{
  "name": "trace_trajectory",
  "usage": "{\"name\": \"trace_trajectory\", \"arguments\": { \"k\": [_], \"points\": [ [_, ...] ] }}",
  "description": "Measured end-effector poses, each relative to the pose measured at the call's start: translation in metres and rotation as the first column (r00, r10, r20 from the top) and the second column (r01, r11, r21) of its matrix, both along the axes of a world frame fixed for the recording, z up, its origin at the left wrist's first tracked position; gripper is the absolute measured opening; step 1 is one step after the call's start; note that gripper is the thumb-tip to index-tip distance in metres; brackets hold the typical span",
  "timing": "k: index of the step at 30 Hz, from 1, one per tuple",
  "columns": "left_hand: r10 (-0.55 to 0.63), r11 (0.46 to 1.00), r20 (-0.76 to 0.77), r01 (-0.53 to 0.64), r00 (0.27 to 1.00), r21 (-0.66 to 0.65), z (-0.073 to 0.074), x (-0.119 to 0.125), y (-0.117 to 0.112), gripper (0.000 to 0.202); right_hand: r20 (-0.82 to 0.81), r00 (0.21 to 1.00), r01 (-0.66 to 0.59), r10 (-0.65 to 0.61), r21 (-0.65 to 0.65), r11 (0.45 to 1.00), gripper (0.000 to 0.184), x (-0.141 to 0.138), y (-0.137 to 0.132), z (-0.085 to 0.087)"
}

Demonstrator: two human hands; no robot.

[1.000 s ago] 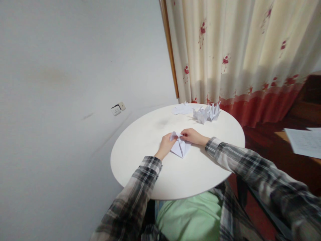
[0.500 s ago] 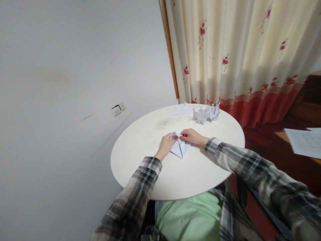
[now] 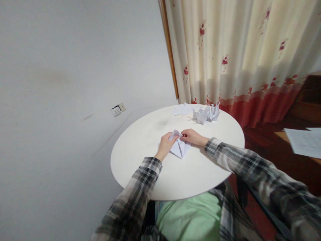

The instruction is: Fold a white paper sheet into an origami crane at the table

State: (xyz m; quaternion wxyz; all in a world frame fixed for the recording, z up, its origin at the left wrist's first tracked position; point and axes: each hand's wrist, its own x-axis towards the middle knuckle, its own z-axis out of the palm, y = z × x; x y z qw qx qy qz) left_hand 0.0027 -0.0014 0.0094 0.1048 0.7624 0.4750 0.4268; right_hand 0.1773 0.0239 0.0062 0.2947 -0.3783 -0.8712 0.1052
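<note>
A partly folded sheet of white paper (image 3: 181, 150) rests near the middle of the round white table (image 3: 140, 147), one corner pointing toward me and a raised flap curling up at its far side. My left hand (image 3: 166, 143) is closed on the left edge of the paper, the thumb lying over the flap. From the right, my right hand (image 3: 192, 136) pinches the paper's upper right part. The fingertips under the flap are partly hidden.
Several folded paper cranes (image 3: 207, 113) stand at the table's far right. Beside them lie flat white paper pieces (image 3: 182, 109). A wall with a socket (image 3: 116, 111) is on the left, a floral curtain (image 3: 225, 50) behind, and printed sheets (image 3: 304, 142) at the far right.
The raised flap at the paper's far side has shifted shape, standing broader between my hands. Both hands keep their hold and have barely moved.
</note>
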Motion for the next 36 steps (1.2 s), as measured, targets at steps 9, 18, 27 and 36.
{"name": "trace_trajectory", "arguments": {
  "k": [9,18,27,36],
  "points": [
    [-0.011,1.0,0.072,0.011,0.997,-0.005,0.0046,0.002,-0.0041,0.03,-0.007,1.0,0.002,-0.002,0.005,1.0,0.018,-0.0003,-0.0004,0.0],
    [-0.003,1.0,0.103,0.004,0.995,-0.009,0.0045,0.0031,-0.0049,0.032,-0.007,1.0,0.005,-0.005,0.003,1.0,0.017,0.0006,0.0013,-0.0018],
    [0.01,1.0,0.087,-0.008,0.996,-0.028,0.0051,0.0031,-0.0046,0.033,-0.004,1.0,0.0,0.0,0.013,1.0,0.019,0.0005,-0.0002,-0.0003],
    [0.025,1.0,0.08,-0.023,0.996,-0.018,0.0039,0.0025,-0.0032,0.03,-0.016,1.0,-0.012,0.012,-0.006,1.0,0.021,-0.0004,-0.001,-0.0002]
  ]
}}
